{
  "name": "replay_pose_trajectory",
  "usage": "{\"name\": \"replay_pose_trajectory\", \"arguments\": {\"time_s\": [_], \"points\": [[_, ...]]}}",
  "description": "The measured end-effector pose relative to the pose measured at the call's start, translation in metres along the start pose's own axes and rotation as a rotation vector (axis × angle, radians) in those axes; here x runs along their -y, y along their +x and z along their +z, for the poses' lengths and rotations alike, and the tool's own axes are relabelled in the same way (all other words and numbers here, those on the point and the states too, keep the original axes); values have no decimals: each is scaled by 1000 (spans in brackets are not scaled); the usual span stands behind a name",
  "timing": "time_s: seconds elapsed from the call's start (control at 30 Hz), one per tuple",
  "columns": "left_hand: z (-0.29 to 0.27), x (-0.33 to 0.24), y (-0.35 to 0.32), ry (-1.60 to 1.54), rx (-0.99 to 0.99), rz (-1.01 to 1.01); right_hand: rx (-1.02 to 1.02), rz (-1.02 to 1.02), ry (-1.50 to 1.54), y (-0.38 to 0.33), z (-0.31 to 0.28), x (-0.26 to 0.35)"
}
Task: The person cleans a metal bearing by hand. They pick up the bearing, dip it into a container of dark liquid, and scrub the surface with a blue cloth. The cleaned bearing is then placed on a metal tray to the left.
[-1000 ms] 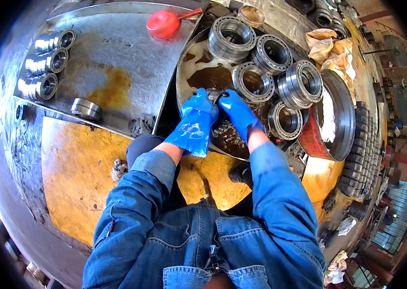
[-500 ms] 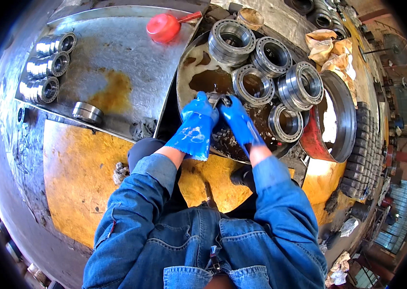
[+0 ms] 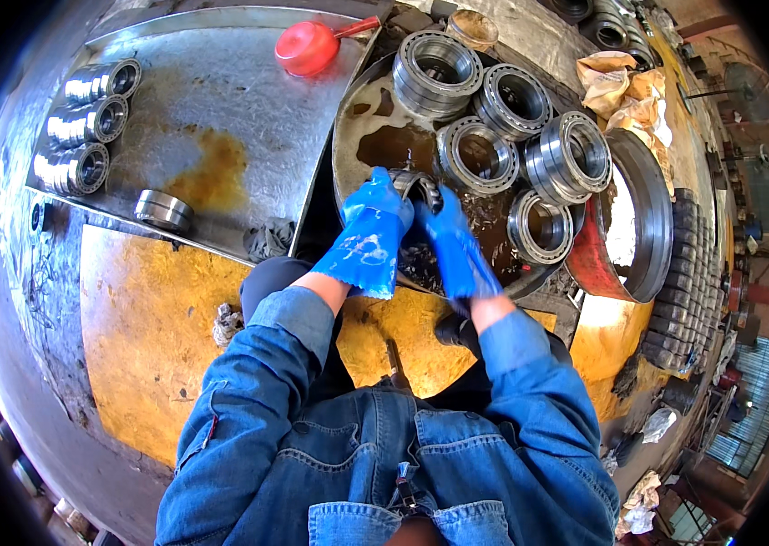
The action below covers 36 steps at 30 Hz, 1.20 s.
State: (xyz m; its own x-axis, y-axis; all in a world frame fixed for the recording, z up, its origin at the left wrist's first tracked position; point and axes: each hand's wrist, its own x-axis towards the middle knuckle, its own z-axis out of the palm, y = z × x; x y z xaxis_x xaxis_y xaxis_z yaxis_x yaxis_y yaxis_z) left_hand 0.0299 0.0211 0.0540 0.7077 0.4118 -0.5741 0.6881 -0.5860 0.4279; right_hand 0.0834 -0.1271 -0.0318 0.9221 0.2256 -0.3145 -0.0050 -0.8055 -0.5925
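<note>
My left hand (image 3: 370,223) and my right hand (image 3: 451,235), both in blue rubber gloves, are closed on opposite sides of a dark metal roller bearing (image 3: 414,184). It is tilted over the near part of a round pan (image 3: 345,118) of brown liquid, and the gloves hide part of it. To the right of my hands in the pan stand a large bearing (image 3: 439,100), a flat bearing ring (image 3: 479,186), a smaller bearing (image 3: 519,227) and a tilted stack of bearings (image 3: 566,177). Foam floats on the liquid.
A metal tray (image 3: 262,118) on the left holds a red dipper (image 3: 307,49), several bearings in rows (image 3: 84,123), a single bearing ring (image 3: 164,210) and a dark rag (image 3: 268,240). A big red-sided ring (image 3: 648,218) stands right of the pan. Yellow sheet (image 3: 157,337) covers the floor.
The bearing between my hands has tipped up, so its round opening shows more. My right hand has shifted slightly to the right, and the liquid beside it is more stirred.
</note>
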Motion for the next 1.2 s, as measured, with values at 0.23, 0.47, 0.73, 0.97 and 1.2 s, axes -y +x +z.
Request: {"name": "replay_pose_trajectory", "arguments": {"time_s": [0.23, 0.47, 0.73, 0.97, 1.2], "points": [[8, 11, 9, -6, -43, -39, 490, -191, 701, 16, -18, 26], [1, 14, 2, -4, -70, -15, -50, 104, 102, -34, 37, -12], [7, 3, 7, -6, -84, -41, 479, -150, 531, 49, -4, 11], [4, 10, 6, -15, -77, -19, -258, -99, 261, -47, 44, -8], [7, 3, 5, 1, -71, -19, 323, -410, 319, 47, -9, 4]]}}
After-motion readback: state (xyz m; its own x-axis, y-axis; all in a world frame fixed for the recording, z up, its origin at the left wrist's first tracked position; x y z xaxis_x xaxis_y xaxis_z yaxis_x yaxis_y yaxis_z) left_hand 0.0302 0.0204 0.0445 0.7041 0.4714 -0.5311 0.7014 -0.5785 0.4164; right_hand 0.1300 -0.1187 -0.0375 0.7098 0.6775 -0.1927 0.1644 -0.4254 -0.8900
